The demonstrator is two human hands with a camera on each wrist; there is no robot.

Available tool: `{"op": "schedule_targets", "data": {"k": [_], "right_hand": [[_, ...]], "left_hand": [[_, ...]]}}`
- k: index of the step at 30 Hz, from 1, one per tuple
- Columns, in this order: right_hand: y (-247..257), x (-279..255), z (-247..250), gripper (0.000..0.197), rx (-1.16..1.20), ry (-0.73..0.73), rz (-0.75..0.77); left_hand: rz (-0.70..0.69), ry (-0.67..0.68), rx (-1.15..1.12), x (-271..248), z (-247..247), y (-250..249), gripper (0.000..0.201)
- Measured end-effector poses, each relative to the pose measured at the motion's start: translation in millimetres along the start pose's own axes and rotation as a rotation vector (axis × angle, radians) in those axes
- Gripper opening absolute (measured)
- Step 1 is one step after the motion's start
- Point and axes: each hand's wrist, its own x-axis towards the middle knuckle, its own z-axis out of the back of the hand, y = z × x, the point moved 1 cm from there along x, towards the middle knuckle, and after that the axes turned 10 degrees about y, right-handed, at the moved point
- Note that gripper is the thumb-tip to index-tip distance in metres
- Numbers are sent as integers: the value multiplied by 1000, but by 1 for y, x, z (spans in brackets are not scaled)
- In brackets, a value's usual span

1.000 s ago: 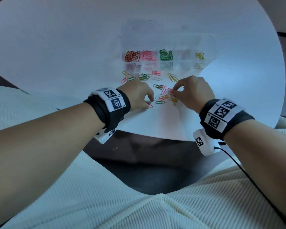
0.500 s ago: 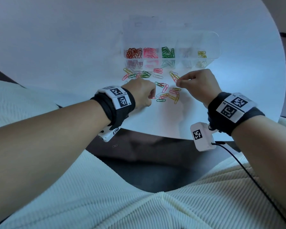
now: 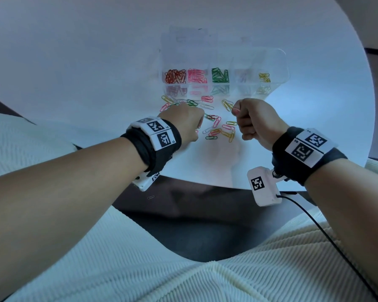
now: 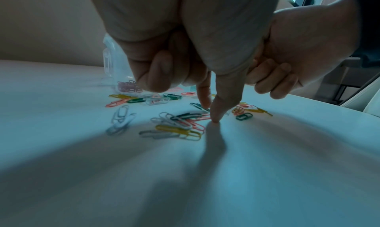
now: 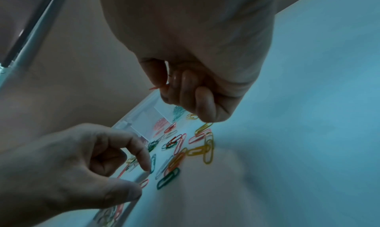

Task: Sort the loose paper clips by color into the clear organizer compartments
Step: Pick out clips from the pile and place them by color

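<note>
The clear organizer [image 3: 277, 62] lies at the far side of the white table [image 3: 96, 62], holding sorted orange-red clips [image 3: 175, 76], pink clips [image 3: 197, 76], green clips [image 3: 220, 75] and yellow clips [image 3: 264, 77]. Loose mixed clips [image 3: 218, 127] lie just in front of it. My right hand [image 3: 235, 111] is raised above this pile and pinches a pink paper clip [image 5: 158, 87] between thumb and fingers. My left hand [image 4: 209, 112] points down into the pile, thumb tip on the table, index finger apart from it, with a pink clip [image 5: 144, 182] lying between them.
The table's round near edge [image 3: 205, 186] runs just under my wrists, with dark floor below. A single clip [image 3: 150, 197] lies on that floor. A cable [image 3: 314, 219] trails from the right wrist camera. More loose clips [image 4: 121, 116] lie to the left of my left hand.
My right hand has lifted off the pile with a pink clip and risen toward the organizer. My left hand stayed low at the pile, shifting slightly forward.
</note>
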Motion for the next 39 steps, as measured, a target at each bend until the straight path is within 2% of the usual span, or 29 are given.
{"op": "schedule_targets", "data": {"k": [9,12,15,17,19,20,22,24,26,30,33,39], "right_hand": [[7,-9,-2,7,313,264,-11],[10,-8,-1,14,387,253,-7],[10,-2,2,37,336,156,-60],[9,1,3,47,215,53,-87],[7,3,3,50,90,-50,-100],[6,4,3,48,42,-89,-109],[6,5,1,40,-27,-143,-120],[9,6,-2,31,-40,-163,-114],[18,6,-8,26,81,-133,-75],[47,2,-17,29,479,-19,10],[63,6,-16,40,530,-45,19],[91,28,-29,45,563,-77,70]], "left_hand": [[59,46,1,-1,1,-5,17],[62,60,-7,-1,0,-4,19],[80,78,-25,-6,-3,-4,33],[89,39,-152,-10,3,-7,31],[90,-22,-397,-11,11,-13,24],[73,-14,-477,-9,14,-14,20],[76,71,-856,-7,19,-12,18],[64,100,-1152,-11,27,-8,18],[44,96,-1361,-9,31,-3,16],[11,36,-1509,-7,47,-1,20],[17,-35,-1536,-3,61,-2,22],[74,-206,-1497,4,86,2,14]]}}
